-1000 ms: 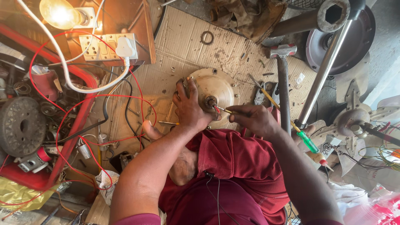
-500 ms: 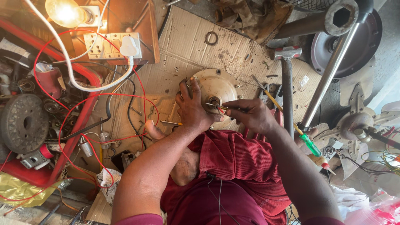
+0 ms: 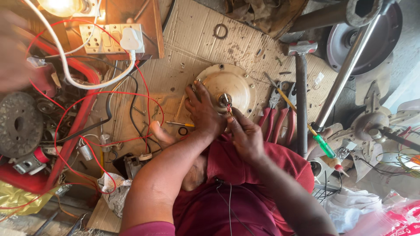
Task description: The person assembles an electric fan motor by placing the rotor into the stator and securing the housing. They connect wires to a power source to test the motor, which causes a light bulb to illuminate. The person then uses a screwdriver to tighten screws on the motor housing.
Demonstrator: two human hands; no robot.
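- Cardboard sheet (image 3: 192, 48): work surface.
- Round motor housing (image 3: 238, 83): lies on the cardboard, centre.
- Left hand (image 3: 202, 111): closed on the housing's rim; best kept firm.
- Right hand (image 3: 246, 134): fingertips pinched together on thin wires (image 3: 228, 108) at the hub; gentle pull advised.

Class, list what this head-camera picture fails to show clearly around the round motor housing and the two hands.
- Motor housing: near edge hidden by the left hand.
- Wire ends at the shaft: too small, covered by right hand fingertips.
- Hammer: handle end hidden behind the red knee.
- Bulb: cut off by the top edge, glaring.
- Left edge: blurred shape.
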